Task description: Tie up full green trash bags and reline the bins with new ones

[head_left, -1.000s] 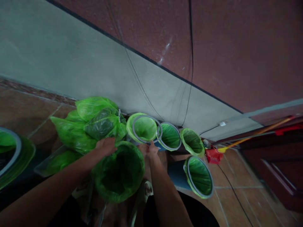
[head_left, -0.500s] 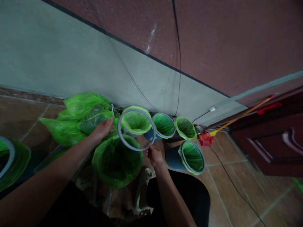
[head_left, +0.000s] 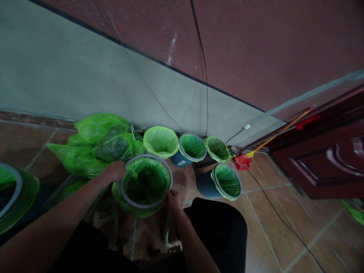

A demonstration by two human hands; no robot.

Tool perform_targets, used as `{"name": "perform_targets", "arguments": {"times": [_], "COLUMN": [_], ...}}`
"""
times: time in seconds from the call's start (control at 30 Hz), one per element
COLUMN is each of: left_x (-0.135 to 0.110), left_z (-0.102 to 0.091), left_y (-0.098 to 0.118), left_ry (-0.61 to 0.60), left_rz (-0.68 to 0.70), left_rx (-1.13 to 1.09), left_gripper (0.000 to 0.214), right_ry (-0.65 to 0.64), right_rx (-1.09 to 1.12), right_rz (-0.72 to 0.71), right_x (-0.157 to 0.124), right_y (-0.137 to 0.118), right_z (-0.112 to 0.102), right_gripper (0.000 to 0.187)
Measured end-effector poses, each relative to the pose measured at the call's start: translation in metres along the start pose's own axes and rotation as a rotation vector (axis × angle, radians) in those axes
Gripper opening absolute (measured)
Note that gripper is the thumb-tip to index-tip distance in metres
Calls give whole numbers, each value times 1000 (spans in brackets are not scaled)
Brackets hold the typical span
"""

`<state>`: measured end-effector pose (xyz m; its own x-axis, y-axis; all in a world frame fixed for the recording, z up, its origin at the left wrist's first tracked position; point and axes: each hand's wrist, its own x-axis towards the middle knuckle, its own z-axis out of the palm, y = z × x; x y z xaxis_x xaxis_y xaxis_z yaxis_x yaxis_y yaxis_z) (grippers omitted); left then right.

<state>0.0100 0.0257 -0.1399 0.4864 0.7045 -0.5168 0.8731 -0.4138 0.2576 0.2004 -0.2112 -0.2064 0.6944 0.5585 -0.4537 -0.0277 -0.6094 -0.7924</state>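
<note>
A grey plastic ring (head_left: pixel 146 156) lies over the mouth of a trash can lined with a green bag (head_left: pixel 136 213), between my knees. My left hand (head_left: pixel 116 171) is closed at the ring's left edge, its fingertips partly hidden. On the right edge, the fingers of my right hand (head_left: pixel 174 200) pinch the ring. The bag's rim hangs outward below the ring, and its inside is dark. Just left of the can are several filled, tied green bags (head_left: pixel 93 148).
Along the wall stand a lined bin (head_left: pixel 160 151), a blue bin (head_left: pixel 182 159) with a grey ring and another lined bin (head_left: pixel 217 148). A blue bin (head_left: pixel 209 185) lies tilted at right. Farther off are a red dustpan (head_left: pixel 242 162), a cable (head_left: pixel 280 218) and a door (head_left: pixel 315 163).
The grey ring has come down from above the bins onto the lined can's mouth. My left hand has moved down to its left edge, and my right hand has come down with it.
</note>
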Motion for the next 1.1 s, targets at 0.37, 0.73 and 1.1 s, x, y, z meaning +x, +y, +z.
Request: {"name": "perform_targets", "arguments": {"times": [0.37,0.73,1.1], "left_x": [-13,-13,-13], "left_z": [16,12,15], "left_y": [1,-5,-2], "left_ry": [-23,-2,-34], "left_rz": [-43,-48,-17], "left_rx": [37,10,-10], "left_gripper": [33,28,24], "right_ry": [16,41,102], "right_rx": [-89,-154,-223], "right_rz": [32,4,13], "right_x": [-10,-16,-10], "right_y": [1,-13,-6], "right_z": [0,9,1], "right_gripper": [29,21,12]}}
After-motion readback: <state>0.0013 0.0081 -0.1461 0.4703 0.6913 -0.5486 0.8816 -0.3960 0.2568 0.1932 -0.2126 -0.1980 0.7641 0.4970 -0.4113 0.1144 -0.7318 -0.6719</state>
